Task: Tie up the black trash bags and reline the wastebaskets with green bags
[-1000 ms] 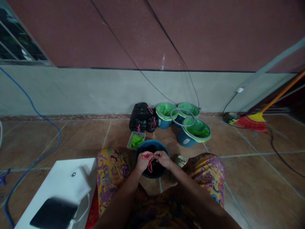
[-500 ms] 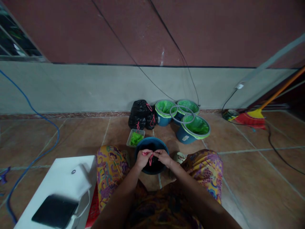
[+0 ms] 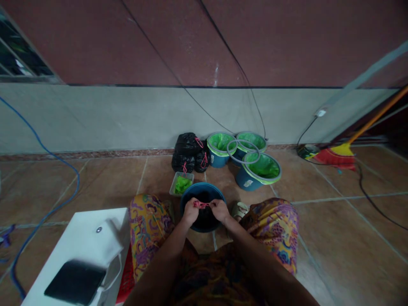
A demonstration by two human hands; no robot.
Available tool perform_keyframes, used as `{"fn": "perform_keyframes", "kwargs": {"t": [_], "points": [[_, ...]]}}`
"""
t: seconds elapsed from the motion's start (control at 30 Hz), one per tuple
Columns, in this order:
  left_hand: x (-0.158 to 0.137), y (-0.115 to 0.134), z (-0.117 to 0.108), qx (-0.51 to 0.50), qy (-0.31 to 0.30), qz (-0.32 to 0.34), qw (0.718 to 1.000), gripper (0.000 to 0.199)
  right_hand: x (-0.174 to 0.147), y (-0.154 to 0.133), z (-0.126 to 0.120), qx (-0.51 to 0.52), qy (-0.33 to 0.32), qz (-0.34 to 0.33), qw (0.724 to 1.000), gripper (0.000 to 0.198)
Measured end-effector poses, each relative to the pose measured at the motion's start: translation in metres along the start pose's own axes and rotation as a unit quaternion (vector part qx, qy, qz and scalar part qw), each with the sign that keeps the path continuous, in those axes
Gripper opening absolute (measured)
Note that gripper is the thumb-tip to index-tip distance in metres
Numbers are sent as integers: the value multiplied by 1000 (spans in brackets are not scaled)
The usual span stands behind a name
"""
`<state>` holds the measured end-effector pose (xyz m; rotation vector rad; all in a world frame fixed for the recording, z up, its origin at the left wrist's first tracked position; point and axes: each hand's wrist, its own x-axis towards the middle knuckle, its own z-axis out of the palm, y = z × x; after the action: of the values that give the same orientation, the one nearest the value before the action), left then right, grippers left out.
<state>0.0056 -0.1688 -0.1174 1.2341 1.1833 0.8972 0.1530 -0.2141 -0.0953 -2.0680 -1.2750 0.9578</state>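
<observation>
Between my knees stands a blue bucket with a black garbage bag inside it. A pink drawstring stretches between my two hands above the bucket. My left hand is closed around one end of it. The other end is pinched in the fingers of my right hand. Just behind the bucket, to the left, a clear plastic tub holds bright green plastic bags.
Several tied black garbage bags are piled by the wall. Right of them stand three blue bins with green liners, the nearest bin with loose grey rings above. A white box bears a black device. A broom lies far right.
My hands have moved apart, pulling the pink drawstring from a hanging loop into a taut, nearly level line over the bucket. The surroundings look the same.
</observation>
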Motion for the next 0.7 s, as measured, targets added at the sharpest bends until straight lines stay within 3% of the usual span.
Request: {"fn": "perform_keyframes", "kwargs": {"t": [0.13,0.27,0.47,0.57,0.7], "points": [[-4,4,-3,65,2,1,998,10,-3,0,0,-16,13,36,999,23],[-7,10,-2,14,6,-10,1000,13,-2,1,1,4,10,35,999,22],[-6,18,-4,-42,-28,-34,998,19,2,11,2,148,-12,52,988,23],[-5,16,-4,-25,-15,-41,999,18,-2,19,4,174,-7,42,984,43],[-7,12,-2,-5,-24,-46,999,13,-15,22,11,66,-51,-27,996,82]]}}
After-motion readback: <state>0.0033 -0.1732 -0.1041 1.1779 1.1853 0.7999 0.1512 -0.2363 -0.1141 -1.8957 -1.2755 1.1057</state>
